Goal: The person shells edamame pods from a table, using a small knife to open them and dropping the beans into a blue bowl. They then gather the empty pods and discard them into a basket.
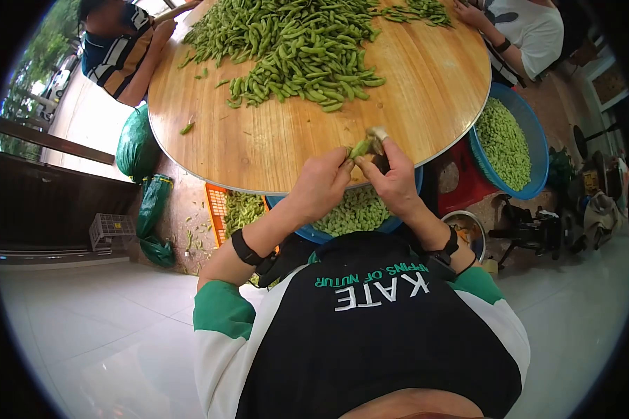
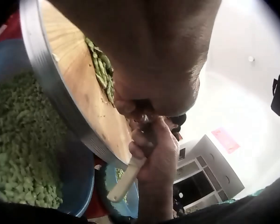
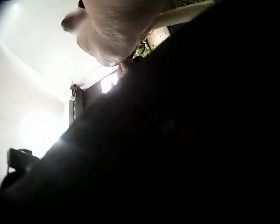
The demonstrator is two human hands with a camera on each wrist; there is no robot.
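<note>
Over the near edge of the round wooden table (image 1: pixel 426 91), my two hands meet at a green bean pod (image 1: pixel 360 148). My left hand (image 1: pixel 320 185) pinches one end of it with thumb and finger. At its other end are the fingertips of my right hand (image 1: pixel 397 181), which also grips a tool with a cream handle (image 2: pixel 126 181); the working end is hidden. Below them sits a blue basin (image 1: pixel 307 234) of shelled green beans (image 1: pixel 356 215). A large heap of pods (image 1: pixel 293 52) covers the far part of the table.
Another blue basin (image 1: pixel 542 150) of shelled beans stands at the right, beside a red stool (image 1: pixel 468 178). An orange crate (image 1: pixel 217 209) with pods is at the left, near green sacks (image 1: pixel 136 143). Two other people, one at left (image 1: pixel 115 52) and one at right (image 1: pixel 531 35), are at the table.
</note>
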